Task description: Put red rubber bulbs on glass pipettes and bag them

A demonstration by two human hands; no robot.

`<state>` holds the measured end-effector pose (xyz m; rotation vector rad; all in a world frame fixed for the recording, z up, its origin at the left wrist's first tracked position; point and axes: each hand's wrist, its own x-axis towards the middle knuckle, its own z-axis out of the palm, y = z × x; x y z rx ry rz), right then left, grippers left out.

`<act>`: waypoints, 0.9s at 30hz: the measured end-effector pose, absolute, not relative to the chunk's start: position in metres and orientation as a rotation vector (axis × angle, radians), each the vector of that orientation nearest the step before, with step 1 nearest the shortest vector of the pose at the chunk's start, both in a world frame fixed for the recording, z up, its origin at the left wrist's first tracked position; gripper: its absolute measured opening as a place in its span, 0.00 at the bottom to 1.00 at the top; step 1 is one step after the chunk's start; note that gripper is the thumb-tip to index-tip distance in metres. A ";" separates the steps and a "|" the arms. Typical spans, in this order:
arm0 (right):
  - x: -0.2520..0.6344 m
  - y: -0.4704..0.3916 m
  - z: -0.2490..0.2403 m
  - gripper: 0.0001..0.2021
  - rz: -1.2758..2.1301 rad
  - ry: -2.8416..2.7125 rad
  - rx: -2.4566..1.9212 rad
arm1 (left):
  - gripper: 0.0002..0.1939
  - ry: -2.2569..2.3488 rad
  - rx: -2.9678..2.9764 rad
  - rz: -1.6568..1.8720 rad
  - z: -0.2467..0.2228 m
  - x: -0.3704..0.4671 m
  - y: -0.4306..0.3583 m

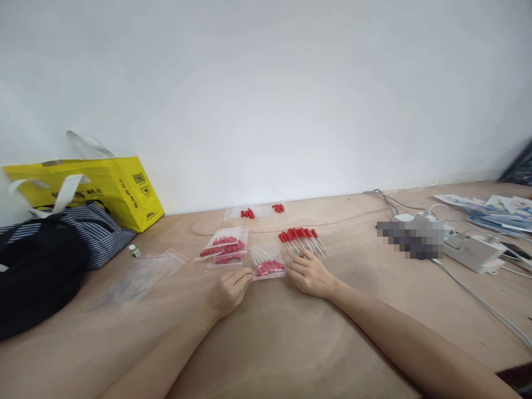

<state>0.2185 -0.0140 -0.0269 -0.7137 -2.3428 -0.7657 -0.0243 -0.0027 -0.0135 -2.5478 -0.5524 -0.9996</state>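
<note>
A small clear zip bag point(260, 257) lies on the table in front of me, with several thin white sticks with red ends point(269, 267) inside it. My left hand point(233, 288) pinches the bag's near left corner. At its near right corner, my right hand point(307, 272) has its fingers curled in and closed on the bag's edge; the fingertips are partly hidden. Just beyond my right hand, a row of loose red-ended sticks point(298, 235) is fanned out. Left of the bag, several filled zip bags point(228, 244) with red-ended sticks lie stacked and overlapping.
Farther back, a clear bag point(261, 211) carries small red pieces point(247, 213). On the left are flat clear bags point(143, 277), a small bottle point(134, 251), a yellow shopping bag point(141, 205) and a black bag point(41, 271). Power strips point(471, 252), cables and printed sheets point(499, 208) occupy the right.
</note>
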 end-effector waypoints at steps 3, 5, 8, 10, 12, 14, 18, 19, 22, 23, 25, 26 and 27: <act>0.216 -0.017 -0.027 0.13 -0.719 -2.287 -0.769 | 0.07 -0.602 -2.537 -1.006 -0.012 -0.021 -0.001; 0.214 -0.018 -0.027 0.12 -0.686 -2.252 -0.807 | 0.06 -0.593 -2.534 -1.008 -0.013 -0.015 -0.001; 0.210 -0.020 -0.029 0.11 -0.646 -2.238 -0.819 | 0.05 -0.483 -2.529 -1.056 -0.015 -0.004 -0.001; 0.206 -0.021 -0.029 0.11 -0.630 -2.235 -0.819 | 0.04 -0.418 -2.541 -1.067 -0.016 0.004 0.000; 0.203 -0.022 -0.029 0.12 -0.615 -2.227 -0.824 | 0.05 -0.370 -2.550 -1.055 -0.017 0.009 0.001; 0.200 -0.023 -0.028 0.11 -0.600 -2.223 -0.834 | 0.05 -0.326 -2.544 -1.047 -0.017 0.011 0.001; 0.198 -0.024 -0.028 0.11 -0.589 -2.217 -0.847 | 0.06 -0.315 -2.518 -1.033 -0.015 0.013 0.000; 0.197 -0.024 -0.027 0.11 -0.596 -2.212 -0.843 | 0.06 -0.327 -2.517 -1.023 -0.015 0.014 0.000; 0.195 -0.025 -0.026 0.11 -0.648 -2.199 -0.806 | 0.07 -0.342 -2.503 -0.992 -0.014 0.015 -0.001; 0.194 -0.025 -0.025 0.11 -0.667 -2.198 -0.794 | 0.07 -0.336 -2.493 -0.984 -0.013 0.015 -0.001; 0.194 -0.026 -0.025 0.12 -0.691 -2.205 -0.785 | 0.06 -0.317 -2.469 -0.975 -0.013 0.015 -0.001; 0.194 -0.026 -0.025 0.12 -0.694 -2.211 -0.789 | 0.06 -0.306 -2.456 -0.970 -0.014 0.014 0.000; 0.195 -0.026 -0.025 0.12 -0.691 -2.216 -0.796 | 0.06 -0.299 -2.445 -0.964 -0.015 0.013 0.001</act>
